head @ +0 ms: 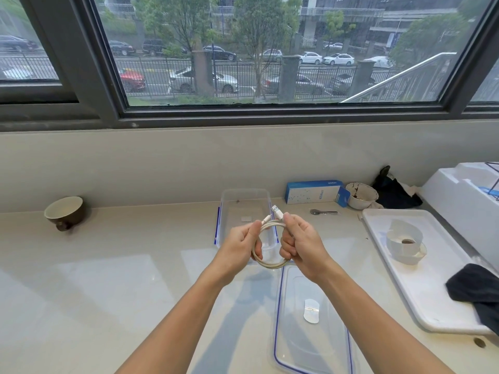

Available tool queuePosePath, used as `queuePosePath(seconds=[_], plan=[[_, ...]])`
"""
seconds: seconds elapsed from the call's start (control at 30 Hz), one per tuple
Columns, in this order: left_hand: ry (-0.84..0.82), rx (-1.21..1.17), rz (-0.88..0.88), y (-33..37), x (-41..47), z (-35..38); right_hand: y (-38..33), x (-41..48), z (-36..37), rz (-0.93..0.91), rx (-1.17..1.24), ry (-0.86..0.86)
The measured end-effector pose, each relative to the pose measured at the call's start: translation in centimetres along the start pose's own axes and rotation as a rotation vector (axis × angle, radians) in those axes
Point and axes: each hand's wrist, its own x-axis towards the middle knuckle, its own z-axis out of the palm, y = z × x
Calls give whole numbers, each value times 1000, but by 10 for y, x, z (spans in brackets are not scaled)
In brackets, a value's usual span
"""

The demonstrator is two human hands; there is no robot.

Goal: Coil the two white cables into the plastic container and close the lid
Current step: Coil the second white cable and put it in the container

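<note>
Left hand [241, 245]: fingers curled round the coil's left side.
Coil [273, 226]: white cable looped, held up between both hands, plugs at top.
Right hand [301, 245]: clenched on the coil's right side.
Container [244, 197]: open, just beyond the hands, long axis running away; either hand equally near.
Lid [310, 352]: flat, near right.
Tray [432, 292]: white, right.
Counter [108, 265]: pale, glossy, under a window [270, 49].
</note>
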Motion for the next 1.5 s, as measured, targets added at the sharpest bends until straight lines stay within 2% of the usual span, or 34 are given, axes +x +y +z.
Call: queuePosePath(seconds=[0.17, 0.33, 0.5, 0.6, 0.77, 0.93, 1.17, 1.33, 1.5], plan=[[-61, 102, 56, -7, -5, -5, 2, -1, -7, -2, -67, -52], [82, 94, 74, -11, -1, -9, -2, -1, -7, 26, -127, -99], [112, 55, 36, -17, 1, -14, -8, 1, -9, 134, -47, -136], [124, 83, -14, -27, 2, -16, 0, 1, -10, 208, -115, -154], [8, 311, -130, -40, 5, -24, 23, 8, -5, 237, -361, -67], [-134, 432, -141, -47, 21, -42, 33, 26, 1, 208, -468, 17], [82, 287, -76, -46, 65, -62, 24, 69, 14, 100, -436, 183], [203, 408, -62, -49, 112, -73, 21, 119, 22, 74, -517, 215], [167, 621, -101, -60, 165, -82, 34, 178, 22, 112, -756, 228]])
